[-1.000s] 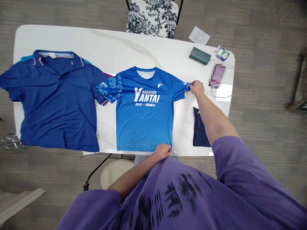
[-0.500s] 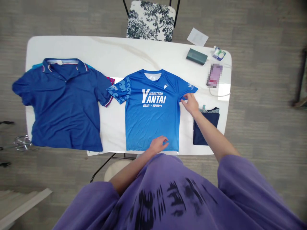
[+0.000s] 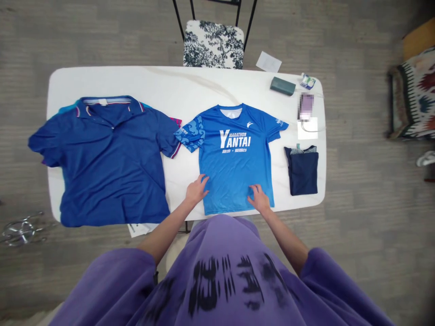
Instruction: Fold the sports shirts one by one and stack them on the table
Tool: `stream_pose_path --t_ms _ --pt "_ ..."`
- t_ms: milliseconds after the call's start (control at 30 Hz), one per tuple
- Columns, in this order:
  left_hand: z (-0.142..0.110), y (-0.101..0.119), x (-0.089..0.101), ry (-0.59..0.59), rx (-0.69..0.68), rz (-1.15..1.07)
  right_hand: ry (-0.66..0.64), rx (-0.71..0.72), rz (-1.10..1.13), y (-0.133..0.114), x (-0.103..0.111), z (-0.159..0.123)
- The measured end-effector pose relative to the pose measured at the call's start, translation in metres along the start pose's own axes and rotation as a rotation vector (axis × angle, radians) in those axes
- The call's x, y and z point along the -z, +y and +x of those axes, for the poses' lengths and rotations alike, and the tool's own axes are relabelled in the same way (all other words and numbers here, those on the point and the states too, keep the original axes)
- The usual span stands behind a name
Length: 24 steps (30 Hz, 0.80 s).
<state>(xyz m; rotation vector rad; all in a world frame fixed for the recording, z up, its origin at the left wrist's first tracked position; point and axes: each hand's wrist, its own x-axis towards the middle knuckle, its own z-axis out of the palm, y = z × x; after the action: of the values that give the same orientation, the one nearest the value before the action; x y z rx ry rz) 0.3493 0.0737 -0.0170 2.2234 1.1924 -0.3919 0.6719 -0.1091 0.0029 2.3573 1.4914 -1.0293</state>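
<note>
A bright blue T-shirt with white "MARATHON YANTAI" lettering lies flat, front up, on the white table. My left hand rests open on the shirt's lower left edge with fingers spread. My right hand lies open on the lower right part of the shirt near the hem. Neither hand holds anything. My purple shirt fills the bottom of the view.
A dark blue polo shirt lies spread on the table's left half over other garments. A folded navy garment sits at the right. A dark green case, a phone with cable and a small packet lie at the far right corner. A patterned chair stands behind.
My right hand let go of the shirt's right sleeve and came down to the hem. My left hand shifted left along the hem and opened. The view rose and widened.
</note>
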Motion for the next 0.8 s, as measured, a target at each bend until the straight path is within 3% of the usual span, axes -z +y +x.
stream_pose_path --t_ms 100,200,300,433,533,633,800 --pt "-0.007 -0.018 0.008 -0.014 -0.053 0.0 0.028 -0.063 -0.04 -0.026 0.003 -0.007" --pt "0.009 -0.039 0.038 0.044 -0.039 -0.037 0.052 -0.064 -0.051 -0.057 0.005 -0.009" --pt "0.051 -0.067 0.087 0.153 0.044 -0.067 0.025 -0.009 -0.033 -0.098 -0.003 -0.007" --pt "0.117 -0.102 0.153 0.271 0.217 -0.012 -0.039 0.062 -0.011 -0.156 -0.033 -0.007" --pt "0.148 -0.121 0.183 0.299 0.31 0.05 -0.086 0.091 -0.002 -0.19 -0.056 -0.012" --pt "0.162 -0.136 0.193 0.293 0.335 0.093 -0.112 0.107 0.011 -0.213 -0.075 -0.02" --pt "0.172 -0.154 0.184 0.221 0.329 0.061 -0.144 0.074 0.003 -0.228 -0.094 -0.029"
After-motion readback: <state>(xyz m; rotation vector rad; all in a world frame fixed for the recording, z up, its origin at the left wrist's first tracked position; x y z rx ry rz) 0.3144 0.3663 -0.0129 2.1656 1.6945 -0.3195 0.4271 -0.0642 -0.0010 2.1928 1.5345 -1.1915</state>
